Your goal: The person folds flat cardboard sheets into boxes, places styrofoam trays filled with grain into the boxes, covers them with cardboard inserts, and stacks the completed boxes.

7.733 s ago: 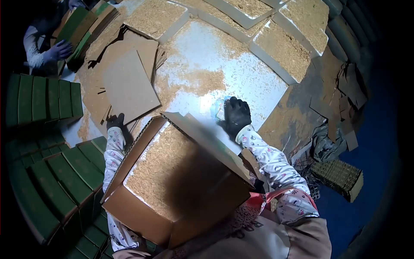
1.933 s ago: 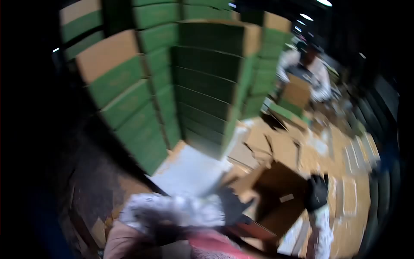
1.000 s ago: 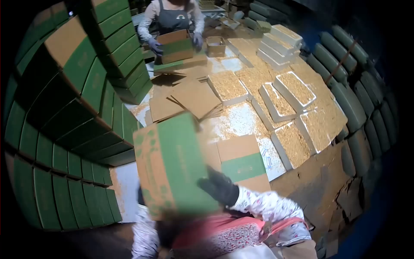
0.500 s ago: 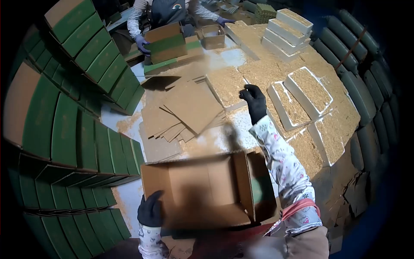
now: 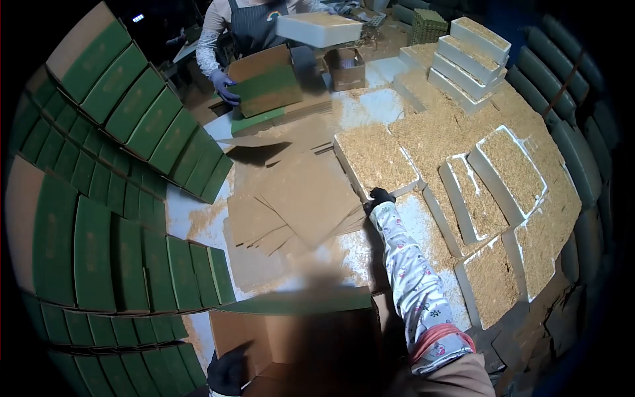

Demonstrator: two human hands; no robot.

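An open, empty-looking cardboard box [image 5: 291,337] with a green flap lies at the bottom centre, partly in shadow. My left hand [image 5: 227,372], in a black glove, grips the box's lower left wall. My right arm reaches forward over the table. My right hand [image 5: 380,200], also in a black glove, is at the near right corner of a white-sided tray [image 5: 377,159] filled with wood shavings, its fingers bent against the edge. Flat cardboard sheets [image 5: 304,192] lie to the left of that tray.
Stacks of green boxes [image 5: 92,251] line the left. More shavings-filled trays [image 5: 509,169] cover the right, several stacked farther back [image 5: 466,63]. Across the table a co-worker [image 5: 254,26] holds a white tray [image 5: 319,30] above an open green box [image 5: 266,89] beside a small carton [image 5: 345,68].
My right hand has moved down onto the tray's near corner. The box has shifted lower, with my left hand still on it. The co-worker has lifted a white tray over the far box.
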